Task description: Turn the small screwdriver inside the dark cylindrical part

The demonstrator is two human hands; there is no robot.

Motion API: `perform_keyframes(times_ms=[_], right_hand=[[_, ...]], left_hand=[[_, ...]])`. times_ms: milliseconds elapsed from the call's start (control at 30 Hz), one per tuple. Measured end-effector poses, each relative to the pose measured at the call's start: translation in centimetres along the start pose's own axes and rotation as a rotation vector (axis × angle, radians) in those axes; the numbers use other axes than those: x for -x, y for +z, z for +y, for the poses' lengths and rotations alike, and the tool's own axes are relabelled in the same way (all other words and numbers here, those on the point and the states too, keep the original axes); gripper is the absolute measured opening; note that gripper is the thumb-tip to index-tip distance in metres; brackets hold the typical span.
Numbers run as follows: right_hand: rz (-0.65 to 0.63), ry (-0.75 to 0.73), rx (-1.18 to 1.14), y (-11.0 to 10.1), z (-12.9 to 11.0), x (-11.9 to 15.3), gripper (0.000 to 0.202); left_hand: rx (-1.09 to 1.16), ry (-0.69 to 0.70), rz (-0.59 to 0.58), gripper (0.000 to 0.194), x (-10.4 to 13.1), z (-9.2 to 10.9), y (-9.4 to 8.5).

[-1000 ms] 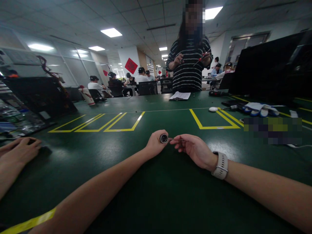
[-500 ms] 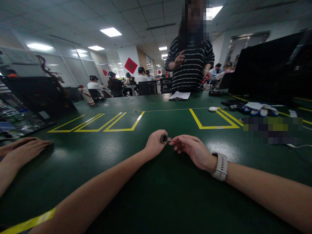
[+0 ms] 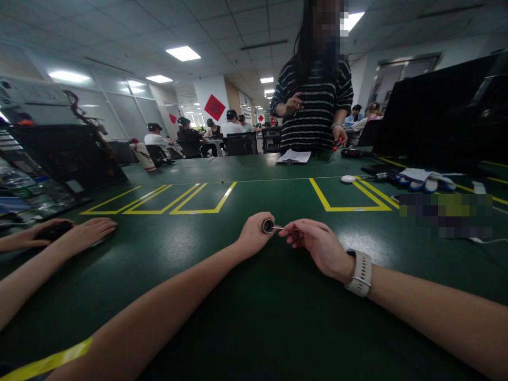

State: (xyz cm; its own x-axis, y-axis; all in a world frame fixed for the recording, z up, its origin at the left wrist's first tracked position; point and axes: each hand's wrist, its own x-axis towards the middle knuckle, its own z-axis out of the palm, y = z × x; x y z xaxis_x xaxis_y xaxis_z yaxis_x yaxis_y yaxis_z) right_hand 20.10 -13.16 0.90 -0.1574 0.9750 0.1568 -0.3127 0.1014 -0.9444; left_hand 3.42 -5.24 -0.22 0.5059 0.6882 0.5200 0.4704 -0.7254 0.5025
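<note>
My left hand (image 3: pixel 254 234) is wrapped round a small dark cylindrical part (image 3: pixel 268 226), whose round open end with a metallic rim faces me. Just to its right, my right hand (image 3: pixel 311 241) pinches a thin metal rod (image 3: pixel 277 228) between thumb and fingers. The rod's far end reaches the rim of the cylindrical part; whether it goes inside is too small to tell. Both hands are above the green table (image 3: pixel 222 296), and a pale watch is on my right wrist.
At the left, another person's hands (image 3: pixel 85 233) are on the table beside a dark object (image 3: pixel 54 230). Across the table stands a person in a striped top (image 3: pixel 307 114) near a clipboard (image 3: pixel 294 156). Gloves (image 3: pixel 426 180) and a white oval object (image 3: pixel 348 179) lie at the right.
The other person's hands at the left have moved right, further into view, with the dark object now showing. My own hands have hardly moved.
</note>
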Motion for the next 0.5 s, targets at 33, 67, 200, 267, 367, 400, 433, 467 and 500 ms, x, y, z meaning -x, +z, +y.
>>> perform_keyframes(times_ms=[33,67,200,267,367,400,433,467,500], right_hand=[[0.013,-0.009,0.029,0.12,-0.04,0.08,0.021],[0.017,-0.011,0.055,0.24,-0.10,0.15,0.020],[-0.006,0.026,0.079,0.50,-0.35,0.28,0.020],[-0.013,0.057,0.043,0.39,-0.43,0.23,0.020],[-0.030,0.090,-0.028,0.05,-0.47,0.06,0.021],[-0.036,0.097,-0.049,-0.04,-0.47,0.00,0.021],[-0.039,0.106,-0.068,-0.12,-0.47,-0.07,0.022],[-0.042,0.115,-0.084,-0.16,-0.47,-0.12,0.022],[-0.043,0.122,-0.095,-0.17,-0.46,-0.16,0.022]], left_hand=[[-0.031,-0.007,0.010,0.019,0.00,-0.05,0.02],[-0.060,-0.012,0.015,0.019,0.01,-0.08,0.03],[-0.114,0.000,0.018,0.019,0.08,-0.02,0.02],[-0.101,0.008,0.025,0.019,0.10,0.05,-0.02],[-0.052,0.012,0.033,0.019,0.06,0.10,-0.07],[-0.030,0.015,0.035,0.020,0.03,0.10,-0.07],[-0.005,0.019,0.035,0.020,0.01,0.09,-0.07],[0.019,0.024,0.034,0.020,-0.02,0.08,-0.06],[0.040,0.028,0.030,0.020,-0.04,0.07,-0.04]])
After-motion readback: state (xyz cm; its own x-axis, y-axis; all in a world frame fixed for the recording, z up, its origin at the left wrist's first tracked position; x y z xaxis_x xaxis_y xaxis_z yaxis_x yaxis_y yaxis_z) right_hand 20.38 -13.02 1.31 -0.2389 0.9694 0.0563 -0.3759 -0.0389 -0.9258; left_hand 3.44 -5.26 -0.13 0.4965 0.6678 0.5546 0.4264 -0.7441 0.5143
